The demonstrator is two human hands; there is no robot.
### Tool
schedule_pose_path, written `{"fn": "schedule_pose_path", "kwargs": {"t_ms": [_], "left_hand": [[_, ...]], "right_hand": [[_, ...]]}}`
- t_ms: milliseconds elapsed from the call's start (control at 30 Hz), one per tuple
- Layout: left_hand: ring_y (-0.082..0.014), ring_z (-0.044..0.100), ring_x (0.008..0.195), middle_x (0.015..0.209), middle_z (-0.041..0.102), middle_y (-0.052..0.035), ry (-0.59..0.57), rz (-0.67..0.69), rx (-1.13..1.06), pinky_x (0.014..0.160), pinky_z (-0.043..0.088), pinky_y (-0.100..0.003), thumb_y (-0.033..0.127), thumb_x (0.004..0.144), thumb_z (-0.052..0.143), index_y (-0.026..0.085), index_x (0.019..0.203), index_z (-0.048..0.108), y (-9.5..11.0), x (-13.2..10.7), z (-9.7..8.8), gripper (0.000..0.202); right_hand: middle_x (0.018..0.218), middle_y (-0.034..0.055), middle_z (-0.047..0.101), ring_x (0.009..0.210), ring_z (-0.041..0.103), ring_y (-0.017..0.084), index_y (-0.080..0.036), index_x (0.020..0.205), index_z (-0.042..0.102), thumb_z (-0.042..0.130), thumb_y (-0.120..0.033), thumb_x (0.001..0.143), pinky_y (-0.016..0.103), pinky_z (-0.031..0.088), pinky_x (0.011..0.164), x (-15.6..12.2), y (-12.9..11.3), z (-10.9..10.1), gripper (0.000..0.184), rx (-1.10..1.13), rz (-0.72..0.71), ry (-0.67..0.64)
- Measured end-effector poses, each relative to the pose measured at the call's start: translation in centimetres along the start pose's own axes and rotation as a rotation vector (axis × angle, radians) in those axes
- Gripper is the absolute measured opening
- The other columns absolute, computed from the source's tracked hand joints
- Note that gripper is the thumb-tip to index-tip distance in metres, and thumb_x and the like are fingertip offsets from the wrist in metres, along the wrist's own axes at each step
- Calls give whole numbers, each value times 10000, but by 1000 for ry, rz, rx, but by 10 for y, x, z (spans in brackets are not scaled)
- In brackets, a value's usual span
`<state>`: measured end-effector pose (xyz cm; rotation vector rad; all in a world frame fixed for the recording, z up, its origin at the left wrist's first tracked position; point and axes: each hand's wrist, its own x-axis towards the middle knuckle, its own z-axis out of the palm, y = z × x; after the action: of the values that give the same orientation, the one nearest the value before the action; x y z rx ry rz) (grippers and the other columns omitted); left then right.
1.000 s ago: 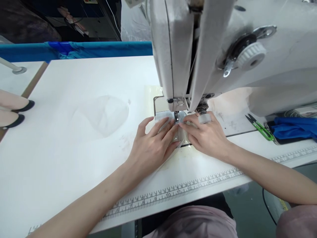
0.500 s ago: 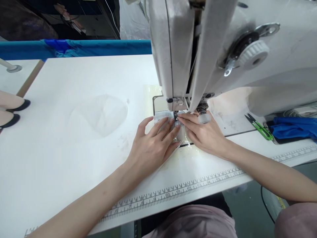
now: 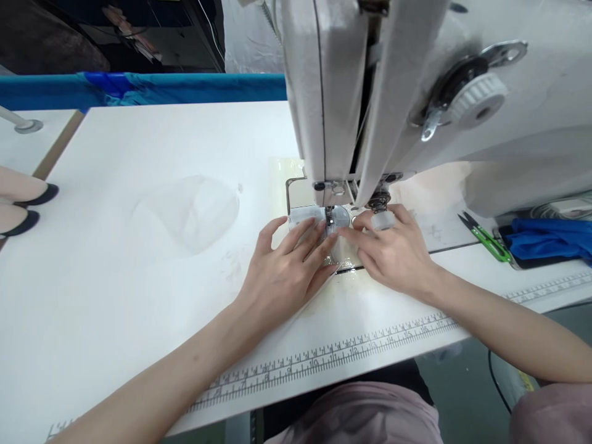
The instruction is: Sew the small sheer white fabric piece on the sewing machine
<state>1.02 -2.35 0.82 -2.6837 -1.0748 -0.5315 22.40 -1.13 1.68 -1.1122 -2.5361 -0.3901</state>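
Two bare hands work close together at the needle end of a pale sewing machine (image 3: 308,105), which fills the upper right of the view. Left hand (image 3: 287,266): palm down, fingers spread and unclenched, tips resting on a thin, whitish, see-through material (image 3: 303,213). Right hand (image 3: 395,250): bent at the knuckles, fingertips drawn together just right of the left hand's tips, beside the presser foot (image 3: 330,216); cannot tell whether they pinch the material or only press it. The material lies on the machine bed, at and around the foot, partly hidden by both hands; a sheer edge shows near the left thumb. White round knob (image 3: 383,221) on the machine sits right above the right hand's knuckles. Broad white tabletop (image 3: 92,296) runs off to the left, a printed ruler scale (image 3: 314,364) along its near edge. Left of the hands, well apart, a faint rounded patch (image 3: 198,213) on the surface; cloth or stain, cannot tell. Right of the machine bed: green-handled snips (image 3: 494,246), blades pointing away to the upper left, then a folded blue cloth (image 3: 550,239) over a dark flat object (image 3: 539,263). Along the far edge, a teal fabric band (image 3: 198,88). Beyond it, upper left, another person's hand (image 3: 121,21), blurred and dim. Pink clothing (image 3: 365,413) shows below the near edge.
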Motion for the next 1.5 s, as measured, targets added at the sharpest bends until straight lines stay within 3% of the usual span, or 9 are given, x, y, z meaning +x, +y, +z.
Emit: {"fn": "schedule_pose_path", "kwargs": {"t_ms": [800,1033,1133,1233,1333,1400,1500], "left_hand": [[-254,551,1207,1260,621,-86,-19,-29,-17,1019,350,-491,324,966,496,199,1284,552,1,2,0,346],[-262,534,1211,1252,625,-97,20,-28,-48,1021,375,-477,286,946,523,164,1236,558,-1,1,-7,317],[-248,613,987,1023,680,-94,-7,-41,-149,807,498,-383,345,913,557,143,985,617,0,1,-20,223],[-226,580,763,880,632,-81,-163,-36,-209,587,480,-341,436,853,581,150,869,577,4,0,-31,286],[-231,560,759,855,607,-78,-232,-57,-118,598,468,-349,176,817,488,152,868,552,8,1,-30,85],[-203,541,693,772,588,-57,-211,-124,-118,565,442,-319,45,778,385,169,801,527,5,4,-24,190],[-140,486,541,634,547,-1,-170,-327,-342,474,384,-252,24,785,328,193,721,486,-5,10,-16,241]], "right_hand": [[896,61,691,821,540,186,-143,920,721,474,-77,878,356,327,817,0,-4,9,259,-81,-51,46],[969,58,701,823,553,187,-138,1074,674,451,-63,862,355,348,824,2,-2,4,317,-4,-62,78],[1079,31,691,834,558,162,-174,1084,658,450,-47,873,329,360,778,2,-1,4,322,89,-144,86],[998,-16,715,815,571,135,-194,925,685,480,-42,891,299,369,716,2,0,8,258,134,-204,146],[860,-30,730,780,596,129,-183,847,693,531,-68,891,280,396,653,1,3,12,204,214,-160,196],[792,-30,726,746,609,124,-181,866,703,559,-126,903,265,420,614,2,4,14,159,313,-94,227],[662,-26,689,655,602,113,-181,890,723,554,-196,929,239,434,554,4,5,14,173,438,34,275]]}}
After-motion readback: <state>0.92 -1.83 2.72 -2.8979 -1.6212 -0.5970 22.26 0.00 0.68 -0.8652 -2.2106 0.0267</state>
